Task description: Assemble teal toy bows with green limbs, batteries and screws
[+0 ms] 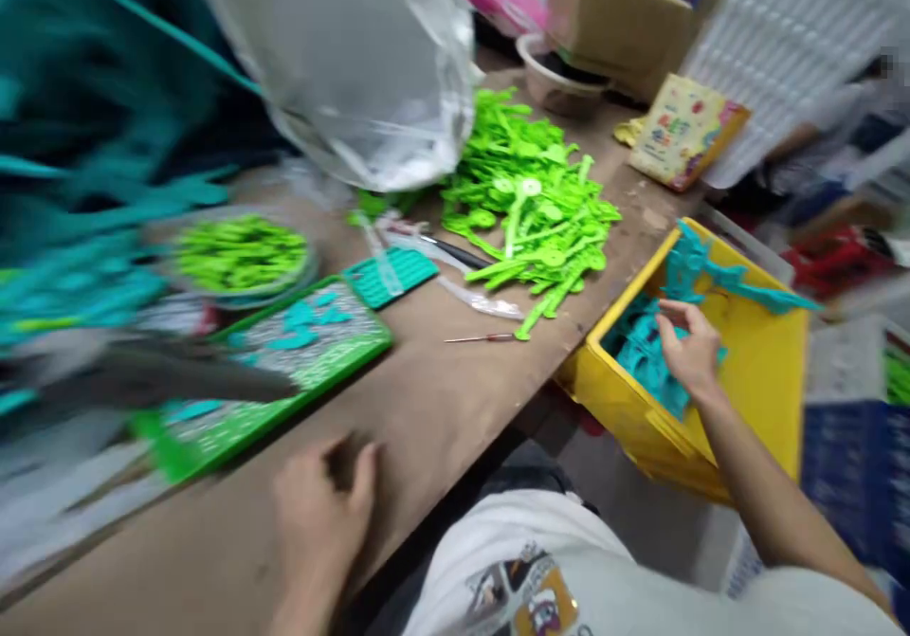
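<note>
My right hand (691, 344) is over the yellow bin (764, 399) on the right, thumb and fingers a little apart. I see nothing held in it. Just beneath and beside it lie teal plastic parts (640, 347), and a longer teal piece (746, 285) rests across the bin's far side. My left hand (319, 513) is low over the brown table (433, 399), slightly blurred, its thumb apart from the curled fingers and nothing visible between them. Nearest to it is a green tray (313, 380) holding small grey bits and teal pieces.
A heap of lime-green plastic parts (533, 200) lies by a white bag (355, 58). A small screwdriver (480, 338) lies before it. A round tub (242, 266) holds green pieces. A blurred dark tool (177, 371) juts over the tray. Another person (831, 124) is at far right.
</note>
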`<state>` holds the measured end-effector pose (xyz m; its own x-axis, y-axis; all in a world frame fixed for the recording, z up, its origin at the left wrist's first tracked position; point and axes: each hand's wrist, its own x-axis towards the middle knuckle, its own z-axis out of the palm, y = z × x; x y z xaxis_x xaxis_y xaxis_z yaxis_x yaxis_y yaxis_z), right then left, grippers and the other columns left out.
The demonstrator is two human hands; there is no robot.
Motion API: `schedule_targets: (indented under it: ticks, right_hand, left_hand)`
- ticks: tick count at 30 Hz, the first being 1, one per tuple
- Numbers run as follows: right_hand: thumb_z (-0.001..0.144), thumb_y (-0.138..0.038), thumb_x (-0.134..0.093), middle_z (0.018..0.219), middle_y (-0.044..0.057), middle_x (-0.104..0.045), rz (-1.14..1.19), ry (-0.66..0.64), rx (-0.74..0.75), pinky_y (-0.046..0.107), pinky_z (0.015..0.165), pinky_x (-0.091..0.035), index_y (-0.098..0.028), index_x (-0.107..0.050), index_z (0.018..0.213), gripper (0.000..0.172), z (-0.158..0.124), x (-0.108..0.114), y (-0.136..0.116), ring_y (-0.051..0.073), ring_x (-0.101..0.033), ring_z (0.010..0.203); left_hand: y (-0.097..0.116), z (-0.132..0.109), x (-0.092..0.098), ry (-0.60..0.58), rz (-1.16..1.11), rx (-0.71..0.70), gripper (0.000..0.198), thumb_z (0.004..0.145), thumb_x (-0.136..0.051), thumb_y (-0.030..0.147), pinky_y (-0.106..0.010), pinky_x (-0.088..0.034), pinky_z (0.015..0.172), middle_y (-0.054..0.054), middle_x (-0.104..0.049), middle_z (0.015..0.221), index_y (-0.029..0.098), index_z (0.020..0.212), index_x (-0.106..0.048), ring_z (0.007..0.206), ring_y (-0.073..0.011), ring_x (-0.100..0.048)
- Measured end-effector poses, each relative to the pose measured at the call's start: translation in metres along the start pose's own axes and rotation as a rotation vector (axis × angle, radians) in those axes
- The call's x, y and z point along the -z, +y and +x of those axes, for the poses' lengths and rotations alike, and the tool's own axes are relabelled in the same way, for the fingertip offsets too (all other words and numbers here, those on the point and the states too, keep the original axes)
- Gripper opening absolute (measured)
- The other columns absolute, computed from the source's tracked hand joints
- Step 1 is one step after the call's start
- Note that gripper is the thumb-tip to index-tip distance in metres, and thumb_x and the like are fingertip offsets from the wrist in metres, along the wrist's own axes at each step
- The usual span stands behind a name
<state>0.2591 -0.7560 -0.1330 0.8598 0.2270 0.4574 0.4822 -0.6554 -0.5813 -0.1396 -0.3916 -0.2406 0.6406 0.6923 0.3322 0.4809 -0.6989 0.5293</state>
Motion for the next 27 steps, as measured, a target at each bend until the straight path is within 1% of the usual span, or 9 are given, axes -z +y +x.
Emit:
schedule_targets:
  ticks: [3, 5, 8, 11, 14, 16, 18, 22, 27]
  right_hand:
    - [0.091, -0.029, -0.065, 0.11, 0.008, -0.077, 0.158, -0.232, 0.252, 0.05, 0.098, -0.057, -0.029, -0.074, 0.108, 0.02, 0.002, -0.055, -0.058, 0.028, -0.073, 0.104]
    - [0.091, -0.026, -0.064, 0.113, 0.006, -0.077, 0.254, -0.364, 0.425, 0.046, 0.102, -0.056, -0.027, -0.073, 0.11, 0.021, 0.009, -0.11, -0.11, 0.026, -0.071, 0.11]
    - [0.095, -0.013, -0.048, 0.121, 0.012, -0.074, 0.394, -0.558, 0.688, 0.041, 0.105, -0.053, -0.019, -0.07, 0.117, 0.031, 0.021, -0.204, -0.189, 0.024, -0.067, 0.116]
    - [0.09, 0.0, -0.04, 0.129, 0.015, -0.07, 0.277, -0.714, 0.888, 0.04, 0.111, -0.047, -0.013, -0.064, 0.128, 0.047, 0.035, -0.283, -0.249, 0.025, -0.061, 0.126]
    - [0.087, 0.003, -0.045, 0.14, 0.019, -0.063, 0.049, -0.751, 1.089, 0.048, 0.121, -0.033, -0.009, -0.054, 0.142, 0.057, 0.055, -0.331, -0.28, 0.029, -0.05, 0.14]
    - [0.092, 0.0, -0.044, 0.126, 0.019, -0.069, -0.072, -0.737, 1.184, 0.05, 0.121, -0.029, -0.009, -0.056, 0.139, 0.049, 0.069, -0.343, -0.284, 0.029, -0.055, 0.13]
    - [0.099, -0.006, -0.04, 0.106, 0.014, -0.071, -0.132, -0.706, 1.309, 0.047, 0.119, -0.032, -0.013, -0.064, 0.125, 0.036, 0.083, -0.342, -0.278, 0.026, -0.06, 0.112]
    - [0.104, -0.015, -0.039, 0.103, 0.01, -0.066, -0.175, -0.613, 1.562, 0.045, 0.11, -0.039, -0.019, -0.068, 0.104, 0.029, 0.095, -0.308, -0.247, 0.024, -0.056, 0.099]
    - [0.103, -0.021, -0.047, 0.098, 0.011, -0.066, -0.292, -0.69, 1.57, 0.042, 0.089, -0.046, -0.019, -0.071, 0.099, 0.025, 0.099, -0.263, -0.2, 0.026, -0.056, 0.095]
  left_hand:
    - [0.031, -0.008, -0.013, 0.036, -0.027, -0.004, 0.035, 0.096, -0.063, 0.041, -0.048, -0.049, 0.1, -0.014, -0.066, 0.12, 0.018, 0.122, -0.061, 0.113, -0.0303, -0.062]
    - [0.04, -0.016, -0.015, 0.074, -0.05, -0.002, 0.032, 0.097, -0.063, 0.035, -0.047, -0.048, 0.103, -0.012, -0.067, 0.122, 0.02, 0.125, -0.06, 0.116, -0.0285, -0.063]
    - [0.04, -0.036, -0.006, 0.141, -0.039, 0.013, 0.03, 0.096, -0.065, 0.03, -0.048, -0.048, 0.105, -0.012, -0.068, 0.121, 0.021, 0.124, -0.061, 0.114, -0.0276, -0.064]
    - [0.031, -0.055, 0.005, 0.204, -0.003, 0.062, 0.029, 0.095, -0.067, 0.028, -0.048, -0.049, 0.103, -0.011, -0.069, 0.118, 0.021, 0.123, -0.062, 0.111, -0.0273, -0.065]
    - [0.023, -0.066, 0.012, 0.26, 0.017, 0.12, 0.027, 0.094, -0.068, 0.027, -0.047, -0.049, 0.103, -0.011, -0.07, 0.116, 0.021, 0.12, -0.063, 0.11, -0.0268, -0.065]
    - [0.021, -0.068, 0.012, 0.294, 0.01, 0.144, 0.025, 0.094, -0.068, 0.024, -0.047, -0.05, 0.103, -0.011, -0.07, 0.115, 0.021, 0.118, -0.064, 0.11, -0.0261, -0.066]
    - [0.021, -0.069, 0.01, 0.3, -0.006, 0.147, 0.023, 0.094, -0.067, 0.022, -0.046, -0.05, 0.103, -0.01, -0.071, 0.115, 0.021, 0.117, -0.065, 0.111, -0.0254, -0.066]
    - [0.023, -0.068, 0.007, 0.262, -0.041, 0.127, 0.021, 0.093, -0.068, 0.02, -0.044, -0.05, 0.102, -0.009, -0.071, 0.115, 0.022, 0.114, -0.066, 0.11, -0.0242, -0.066]
    - [0.021, -0.068, 0.007, 0.237, -0.036, 0.139, 0.017, 0.094, -0.068, 0.023, -0.043, -0.049, 0.099, -0.008, -0.072, 0.115, 0.023, 0.111, -0.068, 0.107, -0.0238, -0.067]
